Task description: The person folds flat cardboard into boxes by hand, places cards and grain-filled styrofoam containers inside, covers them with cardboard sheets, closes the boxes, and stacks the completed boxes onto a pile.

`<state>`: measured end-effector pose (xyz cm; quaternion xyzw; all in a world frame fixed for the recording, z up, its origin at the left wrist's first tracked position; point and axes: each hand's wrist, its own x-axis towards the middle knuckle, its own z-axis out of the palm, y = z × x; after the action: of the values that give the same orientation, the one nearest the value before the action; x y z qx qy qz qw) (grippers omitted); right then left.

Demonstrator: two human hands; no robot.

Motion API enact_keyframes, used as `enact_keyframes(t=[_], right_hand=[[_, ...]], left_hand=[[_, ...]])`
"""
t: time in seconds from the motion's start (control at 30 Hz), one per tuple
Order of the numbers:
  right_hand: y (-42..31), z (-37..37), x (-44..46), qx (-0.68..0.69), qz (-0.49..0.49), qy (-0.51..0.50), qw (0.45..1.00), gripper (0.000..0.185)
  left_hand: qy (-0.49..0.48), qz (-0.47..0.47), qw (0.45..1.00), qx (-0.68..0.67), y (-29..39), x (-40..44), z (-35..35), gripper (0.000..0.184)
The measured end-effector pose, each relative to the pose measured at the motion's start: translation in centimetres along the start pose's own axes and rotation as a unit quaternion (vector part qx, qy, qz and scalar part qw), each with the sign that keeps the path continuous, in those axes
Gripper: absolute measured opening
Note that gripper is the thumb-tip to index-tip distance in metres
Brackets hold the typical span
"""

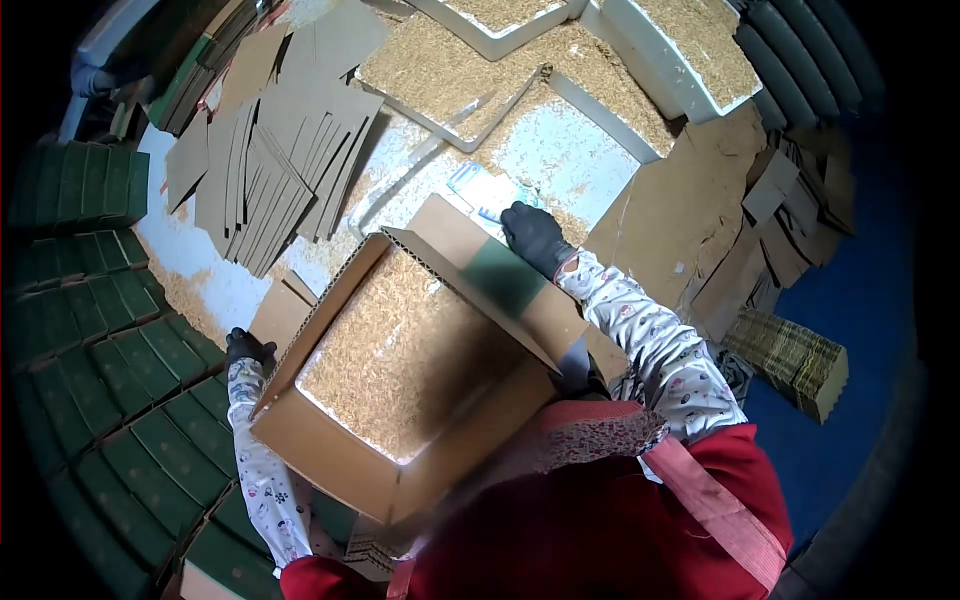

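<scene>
An open cardboard box (325, 465) stands tilted in front of my body. Inside it lies a light-coloured block of wood shavings (375, 350) with a white edge, partly in shadow. My left hand (248, 347), in a dark glove, is beside the box's left side, fingers apart, next to a small piece of brown cardboard (280, 312). Beyond the far flap, my right hand (536, 238), also gloved, is curled with its fingertips at some blue-and-white printed papers (475, 188) on the white table. Whatever lies under those fingers is hidden.
Green boxes (110, 390) are stacked along the left. Flat cardboard pieces (285, 150) lie fanned at the back left. White-walled trays of shavings (680, 60) fill the back. A brown cardboard sheet (680, 210) and a patterned bundle (785, 360) are on the right.
</scene>
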<state>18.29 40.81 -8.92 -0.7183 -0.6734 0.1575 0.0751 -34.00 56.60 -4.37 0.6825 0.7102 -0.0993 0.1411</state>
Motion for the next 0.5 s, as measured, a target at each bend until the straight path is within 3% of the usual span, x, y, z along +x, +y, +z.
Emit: enact_keyframes(t=[0.07,0.1,0.3,0.4,0.43,0.47,0.5], right_hand=[[0.5,0.0,-0.3,0.167,0.098,0.029,0.981,0.016],[0.9,-0.3,0.2,0.183,0.115,0.015,0.976,0.014],[2.5,-0.7,2.3,0.185,0.089,-0.062,0.977,0.023],[2.8,0.4,1.7,0.188,0.043,-0.015,0.981,0.023],[2.6,0.1,1.5,0.219,0.076,-0.028,0.972,0.024],[3.1,2.5,1.2,0.191,0.055,0.078,0.977,0.026],[2.9,2.2,1.3,0.153,0.070,0.023,0.986,0.027]], left_hand=[[0.005,0.001,1.000,-0.003,0.2,-0.3,0.0,0.051],[0.007,0.003,1.000,-0.006,0.3,-0.4,0.0,0.051],[0.031,0.018,0.999,-0.026,1.1,-0.6,-0.3,0.053],[0.047,0.045,0.997,-0.032,2.1,0.0,-0.2,0.054],[0.052,0.055,0.996,-0.035,2.4,0.3,0.1,0.054],[0.064,0.055,0.996,-0.042,2.2,0.5,0.1,0.055],[0.077,0.055,0.995,-0.041,1.7,0.8,0.0,0.055]])
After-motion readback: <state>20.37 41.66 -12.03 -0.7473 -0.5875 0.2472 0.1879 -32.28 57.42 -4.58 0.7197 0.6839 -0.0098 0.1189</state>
